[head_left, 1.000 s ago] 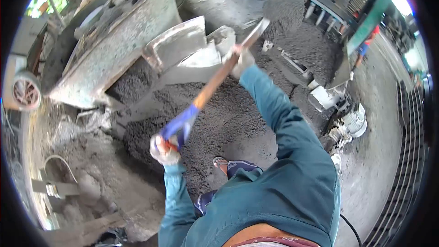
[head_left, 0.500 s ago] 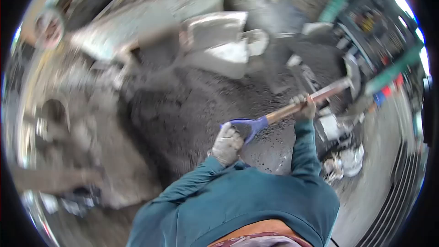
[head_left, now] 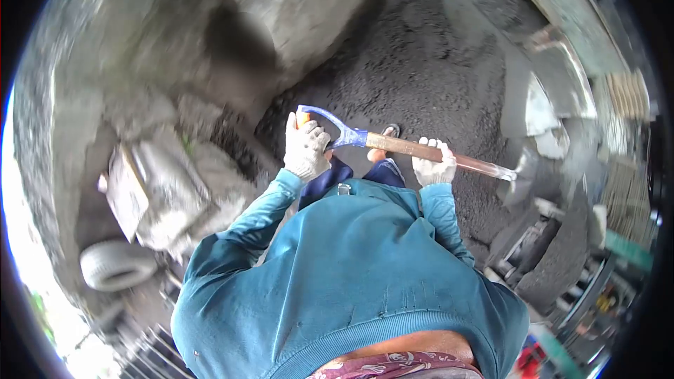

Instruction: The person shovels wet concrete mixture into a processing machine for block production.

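Observation:
A shovel [head_left: 404, 146] lies across the front of my body, its blue D-shaped handle at left and its wooden shaft sloping slightly down to the right. My gloved left hand [head_left: 307, 149] is closed round the orange grip of that handle. Further along the shaft, my gloved right hand [head_left: 434, 163] wraps round the wood. At the right end the dark blade [head_left: 533, 177] is blurred against the grey ground. Below the shovel, part of a foot [head_left: 391, 130] shows in front of the dark, loose gritty material [head_left: 421, 56].
A tyre [head_left: 116, 265] lies at the lower left, near a grey sheet-covered bundle [head_left: 165, 193]. Pale sacks [head_left: 540, 109] and a long board [head_left: 565, 7] stand at the right. Metal frames and a green bar [head_left: 628, 249] crowd the lower right.
The view has swung left, so the sacks and board now appear at the right. The shovel has gone from slanting up to the right to sloping slightly down. Both hands keep their hold.

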A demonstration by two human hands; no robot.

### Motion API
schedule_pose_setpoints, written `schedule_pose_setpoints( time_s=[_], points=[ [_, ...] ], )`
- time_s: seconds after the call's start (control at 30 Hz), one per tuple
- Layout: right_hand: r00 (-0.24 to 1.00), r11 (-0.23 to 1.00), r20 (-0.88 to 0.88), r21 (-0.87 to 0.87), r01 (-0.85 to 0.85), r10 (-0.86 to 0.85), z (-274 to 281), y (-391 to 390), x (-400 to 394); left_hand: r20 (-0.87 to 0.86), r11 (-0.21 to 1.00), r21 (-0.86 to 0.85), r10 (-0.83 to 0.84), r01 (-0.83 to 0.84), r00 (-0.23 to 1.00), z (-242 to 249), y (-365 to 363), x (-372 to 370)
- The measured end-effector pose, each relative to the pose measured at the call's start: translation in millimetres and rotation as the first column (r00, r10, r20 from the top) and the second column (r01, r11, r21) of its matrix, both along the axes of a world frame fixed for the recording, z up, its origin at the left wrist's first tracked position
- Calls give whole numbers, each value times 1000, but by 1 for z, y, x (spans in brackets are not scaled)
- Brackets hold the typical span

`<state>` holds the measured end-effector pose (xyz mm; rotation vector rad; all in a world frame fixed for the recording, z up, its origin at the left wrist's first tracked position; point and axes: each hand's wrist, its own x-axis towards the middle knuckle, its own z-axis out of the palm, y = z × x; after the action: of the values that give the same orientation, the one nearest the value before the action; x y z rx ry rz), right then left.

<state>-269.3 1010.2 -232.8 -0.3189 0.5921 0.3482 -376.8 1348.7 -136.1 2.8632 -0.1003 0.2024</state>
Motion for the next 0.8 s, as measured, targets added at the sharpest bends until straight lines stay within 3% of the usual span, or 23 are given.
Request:
schedule_pose_setpoints(
  time_s=[0.07, 0.2, 0.23, 0.27, 0.3, 0.33, 0.37, 0.43, 0.47, 0.5, 0.53, 0.57, 0.6, 0.63, 0.67, 0.7, 0.73, 0.8],
  points=[
    [939, 968, -336, -249, -21, -66, 14, 41, -13, 58, 991, -104, 92, -86, 994, 19, 5, -52],
    [928, 967, -370, -216, -134, 46, 3, 63, -30, 294, 941, -336, 140, -35, 945, 64, -8, -120],
    [937, 958, -341, -239, -160, 72, 4, 67, -31, 311, 879, -476, 163, 5, 936, 84, -10, -127],
    [941, 948, -268, -186, -259, 205, -4, 63, -31, 330, 798, -601, 186, 54, 925, 104, -15, -132],
    [925, 924, -188, -136, -357, 330, -17, 54, -27, 415, 690, -719, 332, 83, 847, 110, -27, -139],
    [892, 888, -98, -93, -450, 441, -26, 44, -18, 461, 711, -701, 400, 50, 792, 107, -33, -134],
    [817, 820, -184, -75, -567, 547, -17, 41, -3, 503, 727, -686, 465, 10, 729, 103, -40, -129],
    [813, 814, -110, 197, -546, 572, -3, 39, -7, -78, 226, -947, 524, -227, 848, 64, -54, -120],
    [787, 820, -255, 295, -490, 562, 18, 48, -12, -356, -34, -921, 477, -388, 803, 45, -61, -115],
    [738, 729, -126, 333, -597, 662, 22, 53, -23, -446, -19, -872, 445, -489, 777, 10, -72, -101],
    [666, 648, -130, 423, -633, 735, 29, 58, -28, -685, -182, -727, 261, -662, 680, -38, -85, -82],
    [604, 603, -104, 312, -735, 790, 38, 60, -38, -807, -374, -570, 90, -731, 583, -55, -100, -63],
    [537, 544, -93, 198, -815, 839, 47, 61, -53, -822, -500, -484, -22, -718, 569, -59, -119, -44],
    [470, 477, -93, 88, -874, 878, 57, 59, -70, -750, -641, -428, -143, -637, 646, -105, -137, -23],
    [402, 402, -96, -25, -915, 910, 69, 53, -77, -730, -570, -311, -369, -761, 575, -148, -139, -1],
    [386, 380, -15, -146, -913, 922, 85, 32, -73, -764, -812, -229, -192, -537, 616, -146, -148, 11],
    [432, 443, 114, -355, -823, 895, 98, 6, -60, -809, -960, -154, -14, -235, 587, -148, -158, 16],
    [460, 522, 313, -725, -450, 831, 124, -46, -33, -856, -972, -88, -38, -216, 516, -168, -156, 23]
  ],
)
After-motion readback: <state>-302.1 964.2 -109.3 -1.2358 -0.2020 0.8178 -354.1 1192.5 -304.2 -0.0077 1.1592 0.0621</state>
